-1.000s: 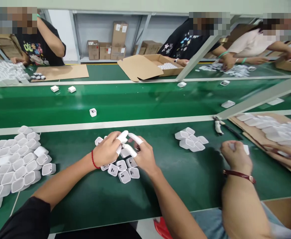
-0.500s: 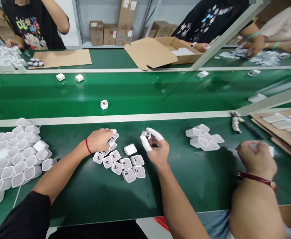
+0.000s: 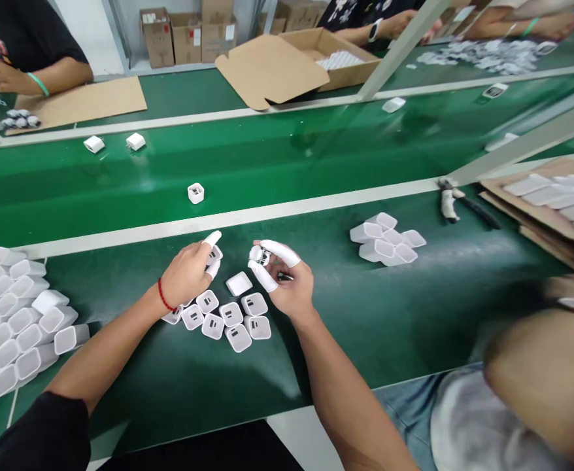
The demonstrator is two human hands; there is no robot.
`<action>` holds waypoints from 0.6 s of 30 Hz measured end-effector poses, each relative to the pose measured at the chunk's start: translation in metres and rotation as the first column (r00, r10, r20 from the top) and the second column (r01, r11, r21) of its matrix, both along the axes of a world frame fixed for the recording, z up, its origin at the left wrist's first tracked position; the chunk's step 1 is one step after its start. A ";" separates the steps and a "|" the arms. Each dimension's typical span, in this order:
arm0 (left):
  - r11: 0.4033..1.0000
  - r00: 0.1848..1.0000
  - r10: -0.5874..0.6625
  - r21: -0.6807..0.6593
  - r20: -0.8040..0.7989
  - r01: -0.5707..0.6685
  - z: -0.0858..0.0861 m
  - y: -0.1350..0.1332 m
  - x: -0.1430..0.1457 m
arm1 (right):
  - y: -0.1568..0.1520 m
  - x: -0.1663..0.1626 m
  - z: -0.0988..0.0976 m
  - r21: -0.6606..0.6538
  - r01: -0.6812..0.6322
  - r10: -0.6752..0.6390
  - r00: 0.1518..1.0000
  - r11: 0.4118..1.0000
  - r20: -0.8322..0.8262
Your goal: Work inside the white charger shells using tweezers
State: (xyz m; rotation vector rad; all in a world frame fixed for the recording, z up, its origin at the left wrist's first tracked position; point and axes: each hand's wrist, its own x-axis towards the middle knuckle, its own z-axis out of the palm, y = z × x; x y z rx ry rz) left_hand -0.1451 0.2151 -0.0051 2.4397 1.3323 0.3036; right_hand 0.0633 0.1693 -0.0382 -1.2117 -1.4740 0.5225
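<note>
My left hand (image 3: 186, 271), with white finger covers, has its thumb and index finger around a white charger housing (image 3: 214, 255) at the top of a small group. My right hand (image 3: 289, 278), also in finger covers, pinches a small white charger part (image 3: 258, 255) with metallic pieces showing. Something dark and shiny sits in the right palm; I cannot tell what it is. Below and between both hands, several open charger housings (image 3: 231, 314) with dark slots inside stand close together. A closed-looking white housing (image 3: 238, 283) lies beside them.
Many empty housings (image 3: 27, 337) fill the left side. A smaller cluster (image 3: 385, 245) stands right, near cutting pliers (image 3: 448, 201). A co-worker's blurred arm (image 3: 546, 373) reaches in from the right. Charger pieces (image 3: 195, 193) lie on the green belt (image 3: 267, 157); other people work beyond it.
The view has shifted and tilted. My left index finger has lifted and straightened at the top housing. The right hand still pinches its part. The co-worker's arm on the right has moved.
</note>
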 end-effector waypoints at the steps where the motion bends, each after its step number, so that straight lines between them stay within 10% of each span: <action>1: 1.000 0.994 -0.027 0.014 0.107 0.026 0.000 -0.001 0.003 | -0.001 0.000 0.003 0.018 -0.014 0.015 0.999 1.000 -0.031; 5: 0.997 0.927 -0.075 0.050 0.367 0.061 0.000 -0.001 0.016 | -0.004 0.001 0.009 0.104 -0.029 0.038 0.996 0.994 -0.081; 18: 0.973 0.824 -0.232 0.107 0.518 0.206 -0.011 0.003 0.025 | -0.008 0.001 0.009 0.245 -0.155 0.134 0.986 0.957 0.100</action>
